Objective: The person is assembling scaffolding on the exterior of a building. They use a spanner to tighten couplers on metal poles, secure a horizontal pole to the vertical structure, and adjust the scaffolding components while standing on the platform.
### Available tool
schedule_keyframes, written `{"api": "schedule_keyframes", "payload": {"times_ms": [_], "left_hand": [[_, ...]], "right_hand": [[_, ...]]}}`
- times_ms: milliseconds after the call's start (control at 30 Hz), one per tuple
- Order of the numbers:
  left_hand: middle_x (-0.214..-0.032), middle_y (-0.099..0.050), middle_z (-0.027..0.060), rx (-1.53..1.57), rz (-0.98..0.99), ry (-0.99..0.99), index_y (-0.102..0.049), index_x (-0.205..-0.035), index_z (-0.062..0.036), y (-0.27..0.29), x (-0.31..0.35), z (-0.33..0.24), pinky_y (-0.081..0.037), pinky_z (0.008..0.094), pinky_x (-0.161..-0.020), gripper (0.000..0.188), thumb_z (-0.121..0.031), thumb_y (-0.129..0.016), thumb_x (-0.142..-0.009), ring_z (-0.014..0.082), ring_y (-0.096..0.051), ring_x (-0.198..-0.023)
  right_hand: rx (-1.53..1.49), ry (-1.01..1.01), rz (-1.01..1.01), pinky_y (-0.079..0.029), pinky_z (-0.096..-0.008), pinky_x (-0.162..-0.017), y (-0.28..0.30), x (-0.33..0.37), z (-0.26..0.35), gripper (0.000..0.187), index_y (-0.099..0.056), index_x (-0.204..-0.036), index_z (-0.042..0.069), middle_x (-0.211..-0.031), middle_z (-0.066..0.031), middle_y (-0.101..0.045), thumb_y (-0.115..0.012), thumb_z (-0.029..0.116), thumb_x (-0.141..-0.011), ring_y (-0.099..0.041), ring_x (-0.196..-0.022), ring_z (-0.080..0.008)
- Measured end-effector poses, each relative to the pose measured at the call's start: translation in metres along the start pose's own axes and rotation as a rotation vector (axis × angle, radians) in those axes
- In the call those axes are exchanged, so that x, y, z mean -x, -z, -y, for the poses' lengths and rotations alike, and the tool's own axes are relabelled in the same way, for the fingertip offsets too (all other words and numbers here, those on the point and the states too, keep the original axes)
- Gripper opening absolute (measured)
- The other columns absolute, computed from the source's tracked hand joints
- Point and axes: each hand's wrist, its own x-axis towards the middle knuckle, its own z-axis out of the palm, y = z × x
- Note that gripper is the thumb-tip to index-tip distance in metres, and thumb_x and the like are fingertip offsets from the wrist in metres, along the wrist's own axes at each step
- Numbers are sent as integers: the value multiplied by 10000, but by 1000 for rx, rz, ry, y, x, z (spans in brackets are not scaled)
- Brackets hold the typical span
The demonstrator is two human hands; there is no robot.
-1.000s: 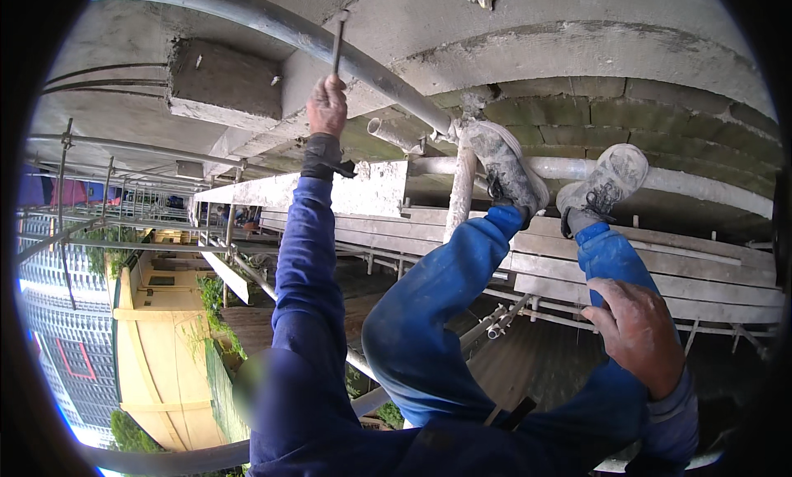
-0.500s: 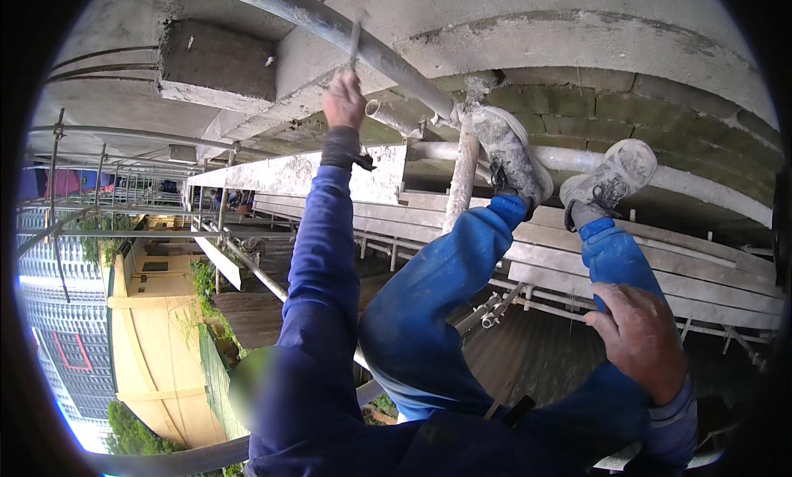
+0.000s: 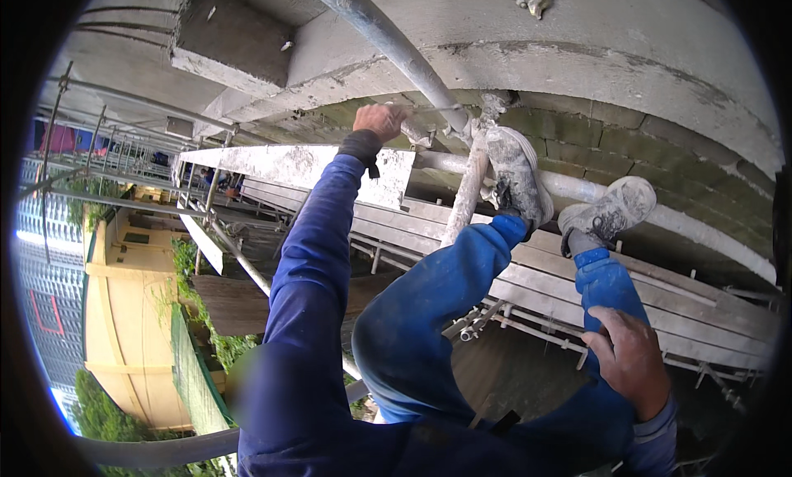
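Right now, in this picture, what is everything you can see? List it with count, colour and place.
tool: one, greyish, blurred, upper centre
scaffold poles: several, grey, some spattered white, throughout
concrete block: one, grey, upper left
block wall: one, greenish, upper right
spattered board: one, whitish, left of centre
planks: several, pale grey, centre to right
low building: one, yellow, left
tall building: at least one, grey, far left
greenery: several patches, green, left
shoes: two, grey-white, right of centre
trousers: one pair, blue, lower centre
sleeves: two, blue, lower half
hands: two, bare; left hand gripping the tool, right hand over the right leg
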Motion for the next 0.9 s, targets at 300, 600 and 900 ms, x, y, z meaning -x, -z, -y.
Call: {"api": "schedule_keyframes", "payload": {"times_ms": [300, 600, 900], "left_hand": [[-735, -677, 122, 462, -373, 124, -639, -900, -93, -27, -2, 6, -523, 376, -663, 496, -516, -391, -980, 254, -672, -709], [-670, -642, 94, 635, -582, 313, -679, -917, -138, 16, 0, -10, -505, 349, -551, 310, -361, -470, -970, 210, -606, -550], [-834, -673, 195, 655, -151, 173, -630, -874, -70, 48, 74, -117, -530, 464, -669, 194, -240, -540, -859, 367, -666, -778]], "right_hand": [[-15, -8, 34, -484, -430, -719, -3, -9, 2, 268, -617, -1039, -9, -900, -205, -647, -681, 130, -819, -621, -815, -378], [-19, 11, 60, -489, -422, -741, -6, -2, 1, 266, -619, -1052, -8, -931, -207, -653, -667, 135, -834, -625, -834, -381], [-228, 149, 134, -487, -364, -714, -33, -93, 37, 314, -597, -1071, -1, -900, -188, -656, -584, 275, -921, -652, -824, -279]]}}
